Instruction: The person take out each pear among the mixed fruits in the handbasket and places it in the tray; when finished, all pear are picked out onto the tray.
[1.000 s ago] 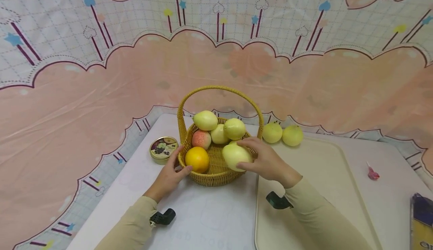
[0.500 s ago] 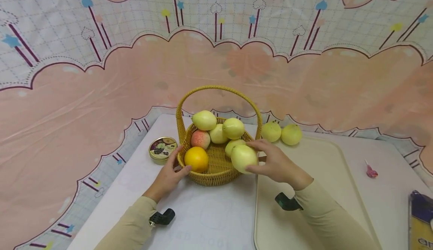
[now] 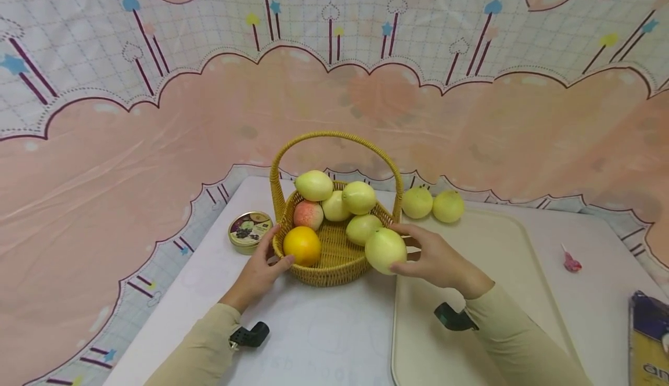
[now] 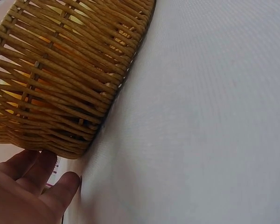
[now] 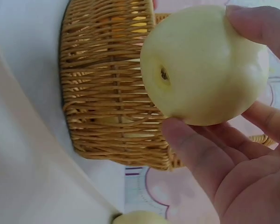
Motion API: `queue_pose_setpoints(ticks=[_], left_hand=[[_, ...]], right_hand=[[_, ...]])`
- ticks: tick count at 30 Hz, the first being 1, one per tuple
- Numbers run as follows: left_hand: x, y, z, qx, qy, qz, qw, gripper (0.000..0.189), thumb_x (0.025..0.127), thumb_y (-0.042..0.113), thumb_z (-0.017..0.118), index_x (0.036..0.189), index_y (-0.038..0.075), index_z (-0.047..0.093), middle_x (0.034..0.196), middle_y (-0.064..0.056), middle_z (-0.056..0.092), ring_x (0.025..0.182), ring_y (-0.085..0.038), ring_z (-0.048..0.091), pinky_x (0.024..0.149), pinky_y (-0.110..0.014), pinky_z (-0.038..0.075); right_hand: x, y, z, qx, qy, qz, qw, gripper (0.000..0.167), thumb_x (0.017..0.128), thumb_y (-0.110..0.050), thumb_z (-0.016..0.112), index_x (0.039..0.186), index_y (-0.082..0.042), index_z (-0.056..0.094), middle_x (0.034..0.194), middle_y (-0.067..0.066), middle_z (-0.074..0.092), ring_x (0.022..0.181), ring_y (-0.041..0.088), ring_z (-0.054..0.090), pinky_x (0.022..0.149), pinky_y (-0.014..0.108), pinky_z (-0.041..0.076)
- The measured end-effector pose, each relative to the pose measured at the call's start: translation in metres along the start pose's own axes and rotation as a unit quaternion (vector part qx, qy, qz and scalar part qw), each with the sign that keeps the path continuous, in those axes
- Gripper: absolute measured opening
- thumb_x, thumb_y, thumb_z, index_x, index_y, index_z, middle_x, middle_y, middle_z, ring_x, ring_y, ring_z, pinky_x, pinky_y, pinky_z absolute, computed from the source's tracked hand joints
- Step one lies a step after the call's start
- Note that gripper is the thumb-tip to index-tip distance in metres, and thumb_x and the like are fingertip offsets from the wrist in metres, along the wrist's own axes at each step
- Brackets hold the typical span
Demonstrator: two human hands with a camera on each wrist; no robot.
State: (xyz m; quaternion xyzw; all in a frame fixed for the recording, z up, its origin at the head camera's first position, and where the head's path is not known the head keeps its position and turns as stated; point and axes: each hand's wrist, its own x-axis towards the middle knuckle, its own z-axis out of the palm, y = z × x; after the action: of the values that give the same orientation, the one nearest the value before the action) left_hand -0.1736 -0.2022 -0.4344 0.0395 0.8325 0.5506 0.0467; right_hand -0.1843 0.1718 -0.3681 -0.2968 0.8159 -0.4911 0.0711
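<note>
A wicker basket (image 3: 326, 276) with a tall arched handle stands on the white table. Inside are an orange (image 3: 302, 246), a peach (image 3: 308, 216) and several pale green pears (image 3: 363, 229). My left hand (image 3: 256, 276) holds the basket's left side, thumb at the rim by the orange; in the left wrist view its fingers (image 4: 42, 165) lie against the outer wicker. My right hand (image 3: 441, 258) grips a pale pear (image 3: 385, 251) between thumb and fingers, at the basket's front right rim. The right wrist view shows this pear (image 5: 200, 65) end-on, raised beside the wicker wall.
A cream tray (image 3: 496, 258) lies to the basket's right, with two yellow-green pears (image 3: 432, 205) at its back left corner. Left of the basket sits a round tin (image 3: 250, 229). A wrapped lollipop (image 3: 572, 263) and a purple-and-yellow package (image 3: 648, 339) are at far right.
My right hand has drawn the pear rightward and slightly toward me, from over the basket's inside to its rim, uncovering another pear there. The left hand keeps its place on the basket.
</note>
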Motion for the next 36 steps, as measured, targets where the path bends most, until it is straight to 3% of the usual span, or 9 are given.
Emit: queue_pose_setpoints(ticks=[7, 15, 26, 34, 36], left_hand=[[0.000, -0.003, 0.000, 0.001, 0.001, -0.006, 1.0000, 0.087, 0.097, 0.038, 0.067, 0.161, 0.020, 0.012, 0.162, -0.023, 0.019, 0.140, -0.045, 0.035, 0.113, -0.054, 0.032], [0.001, -0.004, 0.001, -0.009, -0.001, -0.007, 0.9999, 0.087, 0.096, 0.037, 0.068, 0.161, 0.021, 0.012, 0.162, -0.022, 0.019, 0.141, -0.044, 0.035, 0.114, -0.053, 0.032], [0.003, -0.005, 0.001, -0.005, 0.000, -0.002, 1.0000, 0.087, 0.096, 0.036, 0.068, 0.161, 0.020, 0.012, 0.161, -0.023, 0.022, 0.139, -0.043, 0.037, 0.114, -0.053, 0.032], [0.002, -0.006, 0.000, -0.012, 0.000, -0.001, 0.9999, 0.086, 0.097, 0.036, 0.067, 0.161, 0.020, 0.012, 0.161, -0.023, 0.021, 0.140, -0.044, 0.035, 0.113, -0.053, 0.033], [0.003, -0.006, 0.000, -0.013, -0.001, 0.000, 0.9999, 0.086, 0.097, 0.037, 0.068, 0.161, 0.020, 0.013, 0.162, -0.023, 0.020, 0.141, -0.044, 0.033, 0.113, -0.054, 0.033]], right_hand=[[-0.009, 0.012, -0.004, 0.006, 0.038, 0.010, 0.9992, 0.065, 0.083, -0.008, 0.082, 0.140, 0.002, 0.051, 0.136, 0.018, 0.056, 0.117, 0.040, 0.058, 0.089, 0.035, 0.057], [-0.025, 0.019, -0.024, -0.019, 0.072, 0.029, 0.9968, 0.065, 0.084, -0.006, 0.080, 0.140, 0.007, 0.048, 0.138, 0.023, 0.053, 0.118, 0.044, 0.057, 0.087, 0.036, 0.057], [-0.041, 0.037, -0.046, -0.056, 0.112, 0.080, 0.9888, 0.073, 0.088, -0.011, 0.078, 0.145, 0.011, 0.039, 0.144, 0.029, 0.046, 0.120, 0.046, 0.056, 0.086, 0.025, 0.055], [-0.038, 0.052, -0.049, -0.090, 0.125, 0.111, 0.9819, 0.073, 0.091, -0.019, 0.076, 0.147, 0.008, 0.038, 0.142, 0.027, 0.048, 0.121, 0.043, 0.054, 0.089, 0.046, 0.052], [-0.037, 0.056, -0.049, -0.093, 0.126, 0.118, 0.9806, 0.074, 0.091, -0.022, 0.076, 0.148, 0.007, 0.037, 0.140, 0.026, 0.050, 0.119, 0.042, 0.054, 0.086, 0.046, 0.052]])
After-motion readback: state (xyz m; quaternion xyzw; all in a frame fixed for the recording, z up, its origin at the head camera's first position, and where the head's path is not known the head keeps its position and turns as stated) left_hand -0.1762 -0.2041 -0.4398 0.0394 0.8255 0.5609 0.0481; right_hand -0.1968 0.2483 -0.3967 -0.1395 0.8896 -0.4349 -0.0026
